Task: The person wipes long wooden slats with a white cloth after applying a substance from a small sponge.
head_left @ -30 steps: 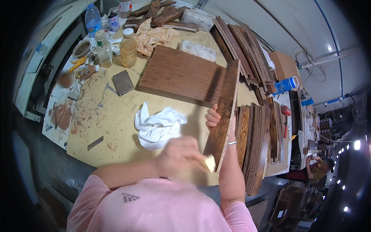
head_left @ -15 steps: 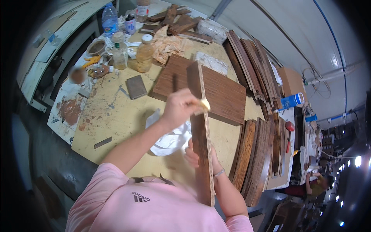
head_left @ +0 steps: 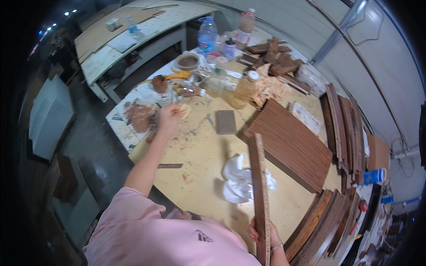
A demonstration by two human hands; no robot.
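Observation:
My left hand [head_left: 170,119] is stretched out over the left side of the table, close to a patch of reddish-brown powder [head_left: 138,116]. Its fingers pinch a small pale-yellow pad [head_left: 184,111], perhaps sponge or folded cloth. Low in the view, my right hand [head_left: 271,234] grips a long narrow brown board [head_left: 257,177] with a raw, pale edge, held upright on end. Behind that board lie a crumpled white cloth [head_left: 238,179] and a large dark-brown wooden panel [head_left: 290,144]. A small dark rectangular block [head_left: 226,122] rests on the tabletop between my hands.
Bottles, including a jar of amber liquid [head_left: 243,92], stand at the back beside a bowl [head_left: 187,61] and an orange rag [head_left: 269,88]. Stacked brown strips [head_left: 317,217] line the right edge. A flat metal strip [head_left: 170,166] lies near the front left edge.
My left hand has left the board's edge and moved left with the pale pad, toward the powder. The view has turned left. My right hand still holds the board.

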